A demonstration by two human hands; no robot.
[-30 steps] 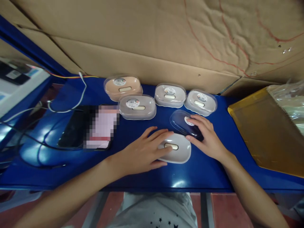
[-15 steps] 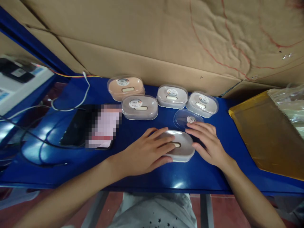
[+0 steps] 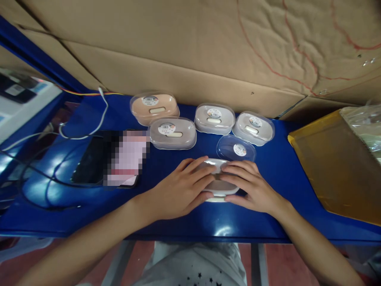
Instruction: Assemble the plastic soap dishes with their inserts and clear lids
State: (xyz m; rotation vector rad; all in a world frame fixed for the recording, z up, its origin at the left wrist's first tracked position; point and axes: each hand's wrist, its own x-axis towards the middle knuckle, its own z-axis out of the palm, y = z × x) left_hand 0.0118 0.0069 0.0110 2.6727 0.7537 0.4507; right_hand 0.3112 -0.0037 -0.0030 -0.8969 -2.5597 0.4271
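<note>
Close to the table's front edge sits a pale oval plastic box with a small cream insert on its top. My left hand grips its left side, fingers over the top and thumb at the near edge. From the right, my right hand holds it the same way, so both hands cover much of it. Just behind lies a loose clear oval cover with a round label.
Behind are a peach oval box, a greyish one and two white ones, all under clear covers. A phone and cables lie left. A yellow-edged carton stands right, with cardboard behind.
My right hand has moved left and down, from beside the clear cover onto the box. The box is turned slightly. My left hand stays on it.
</note>
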